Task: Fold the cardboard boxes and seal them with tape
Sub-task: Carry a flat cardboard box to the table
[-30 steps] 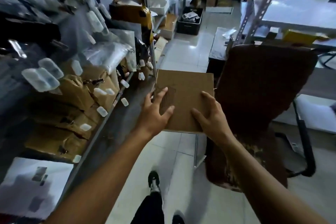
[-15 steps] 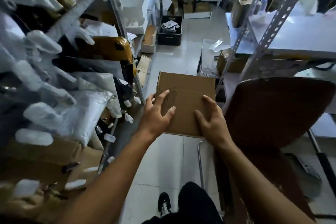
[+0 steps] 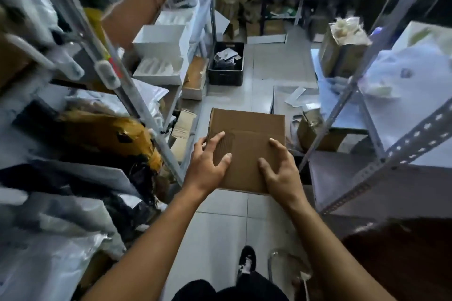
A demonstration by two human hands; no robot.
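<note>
- My left hand [image 3: 208, 164] and right hand [image 3: 281, 171] clasp the brown cardboard box [image 3: 247, 137], held chest-high over the aisle floor.
- I should keep the flaps pressed flush until taped.

Pale tiled floor [image 3: 274, 66] running down a narrow aisle between metal shelving. Standing on it at the far end, a black crate [image 3: 226, 71] holding dark packets. Just left of that crate, an open brown carton [image 3: 195, 78] against the left shelf rack [image 3: 149, 115], and nearer, another small open carton [image 3: 182, 127]. Along the back, a jumble of cardboard boxes [image 3: 247, 19]. On the right shelf [image 3: 347, 115], a brown box [image 3: 342, 54] stuffed with pale wrapping.
</note>
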